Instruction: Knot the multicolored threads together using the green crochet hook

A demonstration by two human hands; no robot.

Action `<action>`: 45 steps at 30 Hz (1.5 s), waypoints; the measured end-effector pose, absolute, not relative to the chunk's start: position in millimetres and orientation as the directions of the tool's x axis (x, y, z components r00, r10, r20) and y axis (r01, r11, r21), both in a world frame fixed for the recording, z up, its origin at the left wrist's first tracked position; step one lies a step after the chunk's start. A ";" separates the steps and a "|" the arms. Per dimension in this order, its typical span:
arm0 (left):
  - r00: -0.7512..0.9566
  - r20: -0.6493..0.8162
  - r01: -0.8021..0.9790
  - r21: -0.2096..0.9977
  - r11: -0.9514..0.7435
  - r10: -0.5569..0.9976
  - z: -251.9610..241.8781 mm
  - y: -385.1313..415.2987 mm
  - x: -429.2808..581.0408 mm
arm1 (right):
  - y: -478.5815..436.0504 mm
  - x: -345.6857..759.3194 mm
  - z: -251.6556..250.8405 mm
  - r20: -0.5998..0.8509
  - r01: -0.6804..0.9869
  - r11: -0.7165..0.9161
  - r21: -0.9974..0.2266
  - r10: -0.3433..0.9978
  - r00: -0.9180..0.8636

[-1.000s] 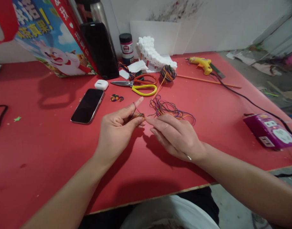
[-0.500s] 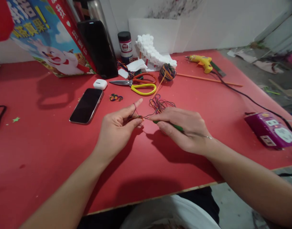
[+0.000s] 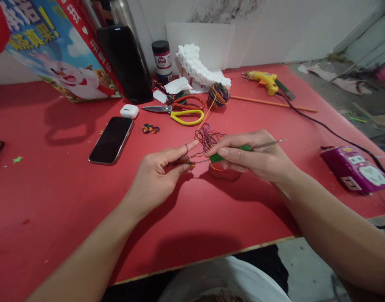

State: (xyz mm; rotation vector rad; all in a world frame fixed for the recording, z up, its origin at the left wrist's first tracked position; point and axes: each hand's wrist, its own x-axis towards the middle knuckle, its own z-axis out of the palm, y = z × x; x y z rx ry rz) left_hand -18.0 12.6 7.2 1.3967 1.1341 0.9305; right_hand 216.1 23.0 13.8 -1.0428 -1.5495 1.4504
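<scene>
My left hand point(image 3: 159, 174) pinches a small piece of multicoloured yarn work point(image 3: 187, 162) between thumb and fingers, with the strand looped over the raised forefinger. My right hand point(image 3: 255, 157) grips a green-handled crochet hook point(image 3: 239, 149), its metal tip at the pinched yarn. Loose multicoloured yarn point(image 3: 208, 138) lies on the red table just behind the hands and runs back to a yarn ball point(image 3: 219, 93).
Yellow-and-orange scissors point(image 3: 182, 112), a black phone point(image 3: 111, 139), a white earbud case point(image 3: 129, 110) and a small yarn piece point(image 3: 150, 128) lie beyond the hands. A yellow glue gun point(image 3: 264, 79) with its cord, a purple power strip point(image 3: 357, 167), a colourful box point(image 3: 56, 46) and white foam point(image 3: 198, 69) stand further off.
My right hand picked up the green crochet hook, turned over and brought the hook's tip to the yarn held in my left hand. My left hand stayed in place.
</scene>
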 end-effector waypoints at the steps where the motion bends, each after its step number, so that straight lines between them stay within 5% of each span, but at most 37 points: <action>1: 0.247 -0.041 0.147 0.989 0.004 0.968 7.4 12.9 -18.5 | 23.8 216.1 13.7 -0.019 0.026 -0.010 -1.000 0.922 -0.386; 8: 0.226 -0.074 0.061 0.996 0.062 0.971 9.2 10.8 -17.0 | 27.9 213.4 8.4 -0.117 -0.157 -0.207 -0.966 0.886 -0.448; 22: 0.176 -0.195 -0.295 0.925 0.240 0.965 7.5 13.7 -12.7 | 20.7 188.9 -6.1 -0.121 -0.454 -0.278 -0.846 0.931 -0.345; 34: 0.163 -0.166 -0.277 0.938 0.206 0.973 8.4 11.1 -13.8 | 19.3 185.2 -8.1 -0.164 -0.463 -0.325 -0.825 0.921 -0.354; 45: 0.150 -0.069 -0.093 0.992 0.083 0.986 7.9 9.4 -13.5 | 14.8 186.9 -4.4 -0.041 -0.425 -0.237 -0.873 0.906 -0.422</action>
